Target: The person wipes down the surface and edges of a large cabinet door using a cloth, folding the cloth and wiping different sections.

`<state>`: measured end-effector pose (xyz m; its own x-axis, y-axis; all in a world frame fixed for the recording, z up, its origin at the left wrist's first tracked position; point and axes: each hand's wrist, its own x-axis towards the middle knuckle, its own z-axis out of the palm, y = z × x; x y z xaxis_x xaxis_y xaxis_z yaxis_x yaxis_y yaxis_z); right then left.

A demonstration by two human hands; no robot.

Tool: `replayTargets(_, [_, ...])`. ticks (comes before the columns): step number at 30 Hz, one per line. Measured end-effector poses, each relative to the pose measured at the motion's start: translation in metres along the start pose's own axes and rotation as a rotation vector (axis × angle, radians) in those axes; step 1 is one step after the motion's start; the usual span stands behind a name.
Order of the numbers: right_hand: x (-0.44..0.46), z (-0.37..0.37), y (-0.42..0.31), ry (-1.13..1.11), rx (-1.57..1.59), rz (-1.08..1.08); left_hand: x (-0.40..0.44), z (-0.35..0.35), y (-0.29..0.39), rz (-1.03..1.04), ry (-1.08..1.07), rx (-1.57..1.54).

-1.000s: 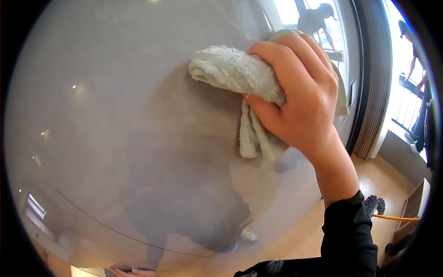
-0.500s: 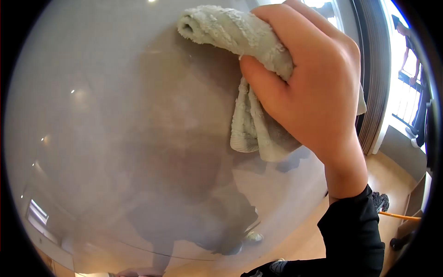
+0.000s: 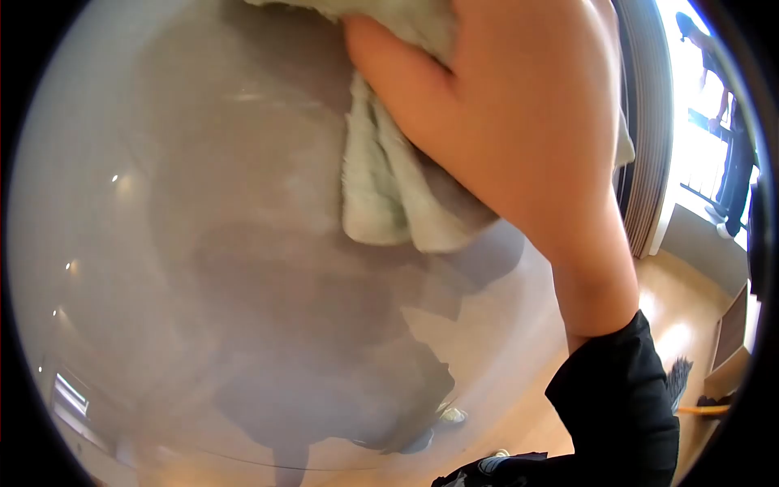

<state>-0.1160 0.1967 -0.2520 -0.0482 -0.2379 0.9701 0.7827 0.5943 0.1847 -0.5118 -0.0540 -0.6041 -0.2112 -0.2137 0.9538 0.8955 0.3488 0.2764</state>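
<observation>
My right hand [image 3: 519,130] reaches up from the lower right in a black sleeve [image 3: 621,390], its back towards me. It is closed around a pale grey-green towel [image 3: 377,199], with the thumb along the left side. The bunched top of the towel runs out of view at the upper edge, and folds hang below the thumb. The towel lies against a large, glossy grey panel [image 3: 243,170], which shows blurred reflections of a dark figure and ceiling lights. My fingertips are hidden or cut off by the frame. My left hand is out of sight.
Right of the panel hangs a striped curtain [image 3: 647,130] beside a bright window. A person in dark clothing [image 3: 734,162] stands there near a railing. Below lie a wooden floor [image 3: 677,300], a grey mop head [image 3: 678,380] and an orange pole [image 3: 704,410].
My right hand and the towel have shifted up and to the left in view, so the towel's rolled top is now partly cut off. The grip stays closed.
</observation>
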Motion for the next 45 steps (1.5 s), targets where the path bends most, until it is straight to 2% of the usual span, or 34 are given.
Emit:
replayTargets(1, [0.003,0.004,-0.028,-0.012,0.057,-0.005,0.01,-0.01,-0.032,-0.017,-0.011,0.019])
replayTargets(6, [-0.091,-0.018,-0.102,-0.163,0.197,0.0,0.002,-0.027,-0.063,-0.031,-0.009,0.03])
replayTargets(9, [-0.091,-0.027,-0.12,-0.277,0.271,0.067,0.013,-0.033,-0.072,-0.028,-0.017,0.038])
replayTargets(10, [-0.077,-0.026,-0.12,-0.269,0.26,0.047,0.017,-0.037,-0.076,-0.018,-0.021,0.042])
replayTargets(11, [-0.043,-0.012,-0.036,-0.258,0.239,0.039,0.037,-0.009,-0.006,0.003,-0.027,0.036])
replayTargets(15, [0.022,0.013,0.005,-0.091,0.067,0.065,0.04,-0.005,0.016,0.002,-0.028,0.031])
replayTargets(20, [0.046,0.028,-0.002,-0.032,0.073,0.101,0.047,-0.006,0.013,-0.015,-0.028,0.036])
replayTargets(23, [0.014,0.008,-0.026,-0.204,0.117,0.027,0.058,-0.003,0.005,-0.017,-0.025,0.031])
replayTargets(26, [-0.032,0.0,-0.046,-0.296,0.206,0.078,0.059,-0.007,0.001,-0.035,-0.029,0.021])
replayTargets(30, [-0.007,0.007,-0.02,-0.211,0.241,0.06,0.059,-0.01,0.003,-0.019,-0.03,0.003])
replayTargets(32, [0.021,0.018,0.009,-0.052,0.169,0.011,0.053,-0.015,0.009,-0.02,-0.026,0.005])
replayTargets(34, [0.056,0.033,0.016,-0.008,0.123,0.121,0.047,-0.022,0.005,-0.029,-0.024,0.015])
replayTargets(36, [0.075,0.031,0.015,-0.043,0.13,0.146,0.056,-0.013,0.029,-0.023,-0.035,0.029])
replayTargets(38, [0.068,0.028,0.009,-0.072,0.157,0.133,0.06,-0.012,0.031,-0.021,-0.049,0.04])
replayTargets(42, [-0.003,0.013,-0.028,-0.117,0.139,0.044,0.069,-0.012,0.026,-0.03,-0.067,0.031])
replayTargets(45, [-0.041,0.003,-0.04,-0.206,0.249,0.009,0.062,-0.013,0.026,-0.054,-0.058,0.03])
